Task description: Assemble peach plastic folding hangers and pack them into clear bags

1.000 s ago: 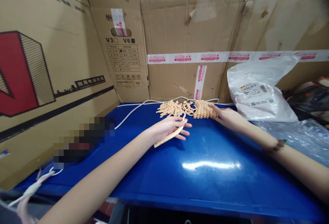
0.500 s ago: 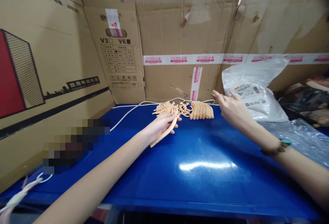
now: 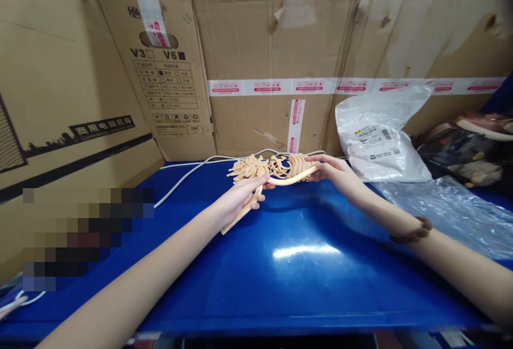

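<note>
My left hand (image 3: 243,195) is closed around a slim beige curved strip (image 3: 240,219) that slants down toward me. Its fingertips also meet one end of a second beige curved strip (image 3: 294,178). The far end of that strip is pinched by my right hand (image 3: 334,173), so it spans the gap between both hands. Just behind them lies a loose pile of beige curved pieces (image 3: 247,166), with ring-like beige pieces (image 3: 279,165) beside it. A neat row of similar strips (image 3: 296,163) is partly hidden by my right fingers.
All this is on a glossy blue table (image 3: 304,285). A white cable (image 3: 188,172) runs along the back, before cardboard walls (image 3: 256,28). At right are a white plastic bag (image 3: 380,146), clear plastic wrap (image 3: 449,215) and a dark heap of items (image 3: 460,151).
My right hand has come left and down to the strip at my left fingertips, now gripping its far end. My left hand keeps its hold. The camera view has shifted slightly.
</note>
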A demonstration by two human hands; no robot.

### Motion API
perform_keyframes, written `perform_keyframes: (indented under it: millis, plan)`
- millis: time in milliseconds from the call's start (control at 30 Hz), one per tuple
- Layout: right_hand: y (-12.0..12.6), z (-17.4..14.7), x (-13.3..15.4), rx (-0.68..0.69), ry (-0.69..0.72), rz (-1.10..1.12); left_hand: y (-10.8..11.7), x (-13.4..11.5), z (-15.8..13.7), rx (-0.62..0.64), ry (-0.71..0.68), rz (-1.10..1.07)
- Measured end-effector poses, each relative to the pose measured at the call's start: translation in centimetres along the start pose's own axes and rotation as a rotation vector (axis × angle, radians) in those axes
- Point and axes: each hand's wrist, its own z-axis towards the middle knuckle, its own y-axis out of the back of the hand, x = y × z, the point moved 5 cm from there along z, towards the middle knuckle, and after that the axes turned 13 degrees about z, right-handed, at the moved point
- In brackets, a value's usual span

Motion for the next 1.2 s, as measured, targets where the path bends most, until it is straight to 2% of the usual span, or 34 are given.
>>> perform_keyframes:
  millis: [167, 333, 400, 500, 533, 600, 667, 767, 1000, 1200]
  plan:
    - [-0.7, -0.3, -0.6, 0.096, 0.055, -0.166, -0.2, 0.5, 0.2, 0.009, 0.022, 0.075]
    - [-1.5, -1.4, 0.8, 0.125, 0.228, -0.463, -0.3, 0.6, 0.2, -0.023, 0.029, 0.097]
    - [-2.1, -1.9, 1.9, 0.127, 0.335, -0.664, -0.2, 0.6, 0.2, -0.040, 0.021, 0.093]
    - [-3.6, -2.7, 3.1, 0.134, 0.580, -1.047, -0.3, 0.8, 0.4, -0.034, 0.003, 0.091]
    - [-4.2, -3.1, 3.2, 0.159, 0.660, -1.123, -0.4, 0.9, 0.4, -0.024, -0.003, 0.091]
    - [-5.3, -3.7, 3.0, 0.251, 0.752, -1.130, -0.7, 1.0, 0.3, -0.003, -0.015, 0.091]
    - [-6.1, -4.1, 2.3, 0.355, 0.730, -1.040, -1.0, 1.0, 0.1, 0.014, -0.023, 0.092]
    - [-6.3, -4.2, 1.1, 0.430, 0.608, -0.906, -1.3, 1.0, -0.1, 0.038, -0.023, 0.097]
    - [-5.6, -4.2, 0.3, 0.484, 0.510, -0.861, -1.7, 1.2, -0.2, 0.086, 0.016, 0.064]
    - [-5.3, -4.5, 0.4, 0.449, 0.479, -0.782, -2.3, 1.1, -0.7, 0.119, 0.034, 0.002]
